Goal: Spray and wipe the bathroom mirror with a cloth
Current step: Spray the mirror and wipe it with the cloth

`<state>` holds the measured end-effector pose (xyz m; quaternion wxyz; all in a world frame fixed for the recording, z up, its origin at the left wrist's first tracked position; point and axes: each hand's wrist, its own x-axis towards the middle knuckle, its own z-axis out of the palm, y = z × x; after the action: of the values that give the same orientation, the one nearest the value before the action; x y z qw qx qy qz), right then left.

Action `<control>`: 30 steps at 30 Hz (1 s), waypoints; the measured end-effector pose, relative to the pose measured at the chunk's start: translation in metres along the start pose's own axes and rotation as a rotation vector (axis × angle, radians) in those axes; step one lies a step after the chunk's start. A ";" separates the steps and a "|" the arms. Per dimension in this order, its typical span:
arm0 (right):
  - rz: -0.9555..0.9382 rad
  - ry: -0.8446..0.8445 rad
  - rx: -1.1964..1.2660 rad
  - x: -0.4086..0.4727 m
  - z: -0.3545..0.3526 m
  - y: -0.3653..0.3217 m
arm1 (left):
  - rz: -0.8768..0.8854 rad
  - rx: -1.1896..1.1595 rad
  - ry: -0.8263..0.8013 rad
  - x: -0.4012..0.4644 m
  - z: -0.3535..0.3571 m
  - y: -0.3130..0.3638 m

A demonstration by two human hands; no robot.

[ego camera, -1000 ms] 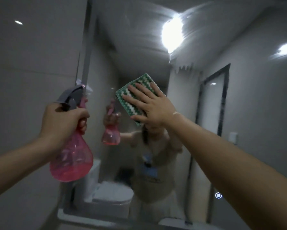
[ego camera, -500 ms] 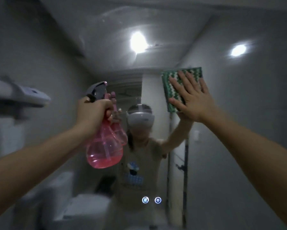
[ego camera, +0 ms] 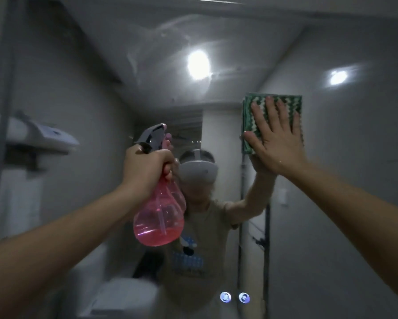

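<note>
Bathroom mirror, streaked and fragile, faces me: my right hand presses the soft folded green cloth flat-fingered against it; my left hand grips the light, part-filled pink spray bottle by its neck.

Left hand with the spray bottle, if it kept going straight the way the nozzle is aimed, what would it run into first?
Most likely the mirror glass itself. The left hand grips the pink spray bottle, nozzle aimed up and forward, with nothing visible between; the gap's depth is unclear.
</note>
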<state>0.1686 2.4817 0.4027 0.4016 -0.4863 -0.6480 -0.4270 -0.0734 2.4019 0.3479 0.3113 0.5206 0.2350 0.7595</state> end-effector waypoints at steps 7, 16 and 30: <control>-0.188 0.081 0.015 0.076 0.002 -0.165 | 0.130 0.169 0.030 0.021 -0.105 0.051; -0.590 0.171 -0.002 0.091 0.039 -0.396 | 0.253 0.363 0.272 0.033 -0.288 0.076; -0.904 0.085 -0.015 0.046 0.050 -0.391 | 0.191 0.325 0.334 -0.008 -0.318 0.055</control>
<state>-0.2264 2.4787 0.3666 0.1974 -0.1395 -0.7750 -0.5839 -0.3818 2.3474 0.2694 0.1073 0.4510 0.3519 0.8131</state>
